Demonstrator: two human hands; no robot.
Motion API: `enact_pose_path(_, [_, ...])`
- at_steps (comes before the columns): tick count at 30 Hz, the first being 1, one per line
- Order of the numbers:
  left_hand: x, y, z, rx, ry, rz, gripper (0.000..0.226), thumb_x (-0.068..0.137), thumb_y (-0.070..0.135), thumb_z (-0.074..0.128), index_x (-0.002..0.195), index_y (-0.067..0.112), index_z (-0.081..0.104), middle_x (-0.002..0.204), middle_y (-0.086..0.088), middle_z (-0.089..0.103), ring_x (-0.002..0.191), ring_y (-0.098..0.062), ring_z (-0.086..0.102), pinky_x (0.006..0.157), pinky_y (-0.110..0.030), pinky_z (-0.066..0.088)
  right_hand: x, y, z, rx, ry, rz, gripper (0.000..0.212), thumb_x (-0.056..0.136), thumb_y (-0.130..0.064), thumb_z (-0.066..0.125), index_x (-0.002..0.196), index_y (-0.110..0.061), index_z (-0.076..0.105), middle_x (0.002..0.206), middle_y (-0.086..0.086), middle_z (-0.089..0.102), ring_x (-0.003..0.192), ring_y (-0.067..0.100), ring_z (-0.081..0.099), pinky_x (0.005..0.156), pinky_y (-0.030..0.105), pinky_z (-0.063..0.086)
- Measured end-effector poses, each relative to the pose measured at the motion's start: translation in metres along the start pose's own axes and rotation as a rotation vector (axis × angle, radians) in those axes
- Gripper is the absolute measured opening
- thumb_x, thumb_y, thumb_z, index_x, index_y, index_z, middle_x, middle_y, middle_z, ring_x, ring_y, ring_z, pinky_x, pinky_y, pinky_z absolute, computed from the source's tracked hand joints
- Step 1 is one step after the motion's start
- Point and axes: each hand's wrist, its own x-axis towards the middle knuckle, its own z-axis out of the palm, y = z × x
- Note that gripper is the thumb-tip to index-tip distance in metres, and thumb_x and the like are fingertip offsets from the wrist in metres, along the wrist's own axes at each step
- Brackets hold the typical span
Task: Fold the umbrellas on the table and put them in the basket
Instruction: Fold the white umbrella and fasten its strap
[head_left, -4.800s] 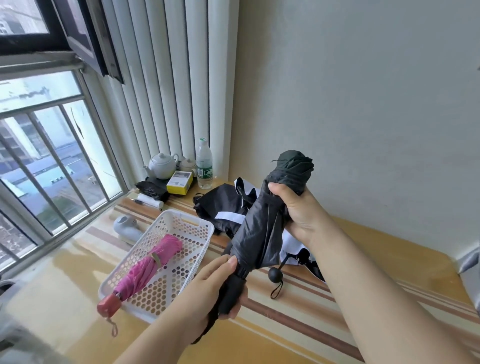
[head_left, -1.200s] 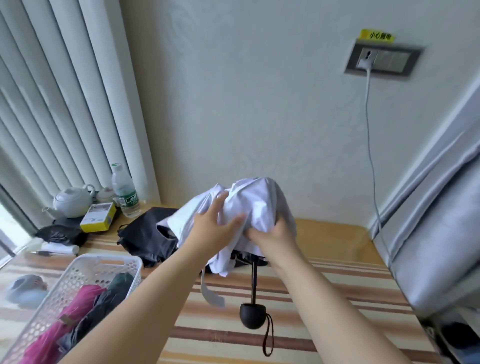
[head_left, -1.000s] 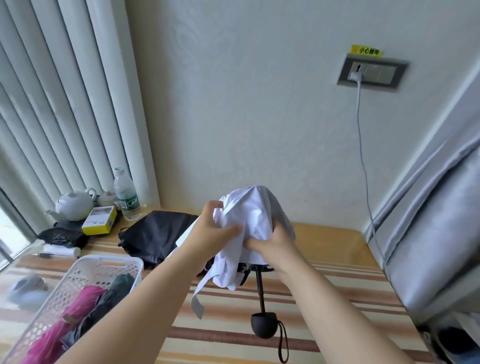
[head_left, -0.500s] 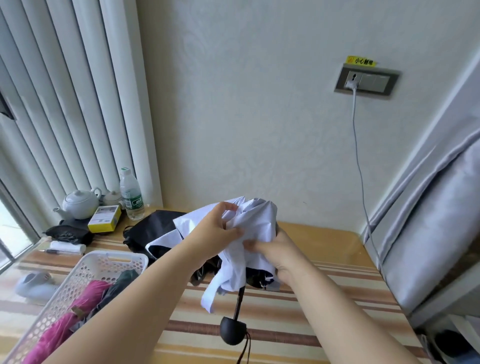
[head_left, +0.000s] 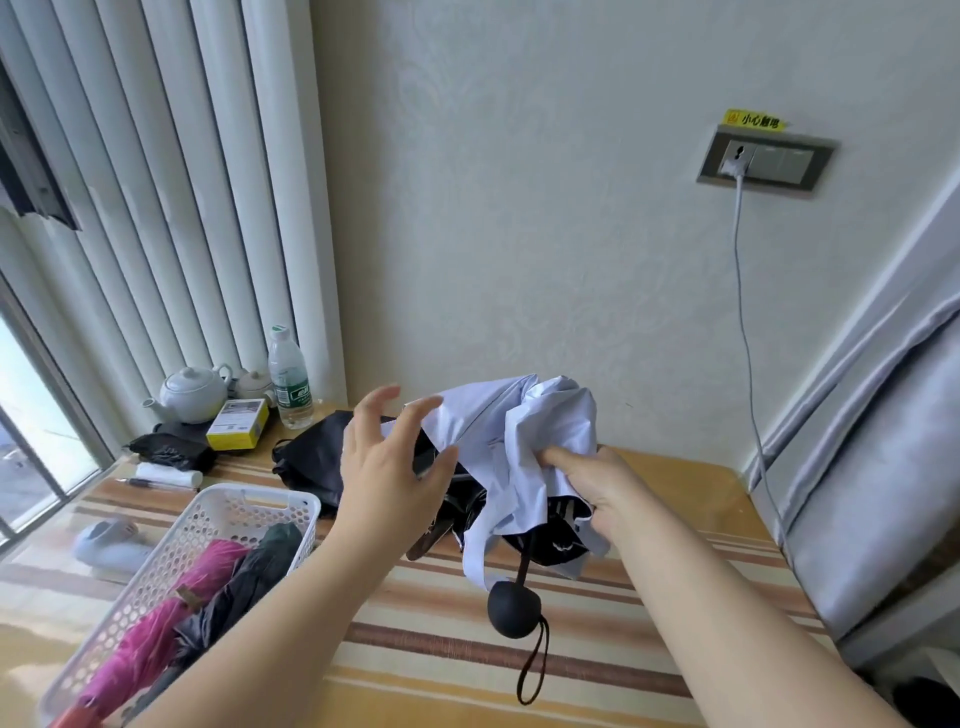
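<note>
My right hand (head_left: 597, 488) grips the bunched canopy of a white umbrella (head_left: 524, 436) with a black lining, held above the table. Its round black handle (head_left: 514, 609) with a wrist loop hangs below. My left hand (head_left: 389, 467) hovers beside the canopy's left flap with fingers spread, holding nothing. A white perforated basket (head_left: 228, 509) stands at the lower left of the striped table (head_left: 597, 644). Inside it lie a folded pink umbrella (head_left: 166, 613) and a folded dark umbrella (head_left: 244, 587). Another black umbrella (head_left: 311, 462) lies on the table behind my left hand.
At the back left corner stand a white teapot (head_left: 192, 392), a yellow box (head_left: 239, 431), a water bottle (head_left: 290, 376) and a black pouch (head_left: 166, 449). A pen (head_left: 137, 483) and a white object (head_left: 106, 538) lie left of the basket. A cable (head_left: 748, 332) hangs from the wall socket.
My left hand has let go of the white canopy and opened beside it. The dark umbrella I held earlier now lies in the basket with the pink one.
</note>
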Motion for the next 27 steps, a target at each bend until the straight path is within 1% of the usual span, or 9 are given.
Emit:
enact_pose_path(3, [0.01,0.009,-0.002,-0.082,-0.349,-0.142,0.052,0.089,0.05,0.054,0.137,0.039,0.039,0.138,0.005,0.041,0.122,-0.012,0.043,0.098,-0.029,0.038,-0.002,0.0,0.003,0.023,-0.046,-0.022,0.009,0.08,-0.006,0.071,0.088,-0.006,0.068,0.071,0.01,0.071,0.059,0.022,0.067,0.053,0.025,0.051])
enact_pose_path(6, [0.007,0.015,0.004,-0.454,-0.569,-0.444,0.033,0.092,0.046,0.053,0.122,0.033,0.049,0.113,0.013,0.058,0.1,-0.003,0.056,0.075,-0.013,0.043,-0.004,0.002,0.009,0.071,-0.101,-0.004,0.015,0.079,-0.007,0.071,0.093,-0.004,0.069,0.076,0.012,0.073,0.066,0.024,0.069,0.057,0.028,0.052])
enact_pose_path(10, [0.002,0.011,0.017,-0.32,-0.469,-0.382,0.036,0.086,0.046,0.06,0.115,0.029,0.049,0.105,0.01,0.06,0.094,-0.005,0.058,0.072,-0.02,0.044,-0.006,0.005,0.012,0.093,-0.087,-0.015,0.009,0.08,-0.006,0.069,0.089,-0.005,0.068,0.069,0.009,0.071,0.059,0.021,0.067,0.053,0.025,0.051])
enact_pose_path(14, [-0.006,0.019,0.004,-0.091,0.06,-0.165,0.026,0.082,0.037,0.064,0.09,0.019,0.046,0.083,0.008,0.049,0.077,-0.016,0.05,0.061,-0.023,0.038,-0.001,0.011,0.004,0.095,-0.064,-0.108,0.035,0.077,-0.005,0.074,0.11,-0.011,0.065,0.09,0.01,0.075,0.076,0.024,0.071,0.058,0.027,0.054])
enact_pose_path(17, [-0.014,0.029,0.007,0.054,-0.272,-0.214,0.044,0.084,0.055,0.056,0.076,0.012,0.055,0.064,0.003,0.055,0.062,-0.018,0.053,0.057,-0.029,0.04,0.0,0.01,0.005,0.122,-0.061,-0.178,0.058,0.066,-0.015,0.083,0.12,-0.025,0.062,0.102,0.006,0.074,0.093,0.028,0.071,0.08,0.045,0.058])
enact_pose_path(20, [-0.014,0.027,0.022,-0.081,-0.569,-0.388,0.062,0.076,0.067,0.06,0.101,0.01,0.059,0.073,0.004,0.056,0.065,-0.012,0.054,0.055,-0.025,0.039,0.007,0.017,0.013,0.108,-0.031,-0.23,0.066,0.054,-0.036,0.081,0.116,-0.042,0.06,0.109,0.0,0.072,0.1,0.027,0.069,0.085,0.053,0.055])
enact_pose_path(22, [-0.013,0.027,0.027,-0.201,-0.579,-0.438,0.052,0.076,0.056,0.068,0.097,0.01,0.056,0.075,0.002,0.052,0.063,-0.012,0.049,0.052,-0.02,0.035,0.007,0.019,0.016,0.067,-0.005,-0.235,0.048,0.058,-0.036,0.079,0.103,-0.043,0.064,0.105,0.001,0.073,0.097,0.028,0.069,0.083,0.054,0.056])
enact_pose_path(24, [-0.008,0.026,0.025,-0.174,-0.506,-0.352,0.03,0.084,0.034,0.065,0.072,0.012,0.048,0.063,0.002,0.041,0.055,-0.013,0.038,0.048,-0.022,0.028,-0.001,0.016,0.018,-0.009,0.057,-0.226,0.028,0.069,-0.026,0.079,0.091,-0.033,0.064,0.101,0.005,0.071,0.092,0.028,0.068,0.08,0.051,0.057])
enact_pose_path(27, [0.001,0.021,0.014,-0.154,-0.374,-0.235,0.026,0.086,0.011,0.053,0.063,0.007,0.041,0.057,-0.005,0.034,0.052,-0.017,0.03,0.05,-0.025,0.024,-0.002,0.02,0.015,-0.047,0.113,-0.253,0.031,0.082,-0.015,0.074,0.106,-0.024,0.058,0.105,0.005,0.067,0.091,0.024,0.064,0.079,0.042,0.056])
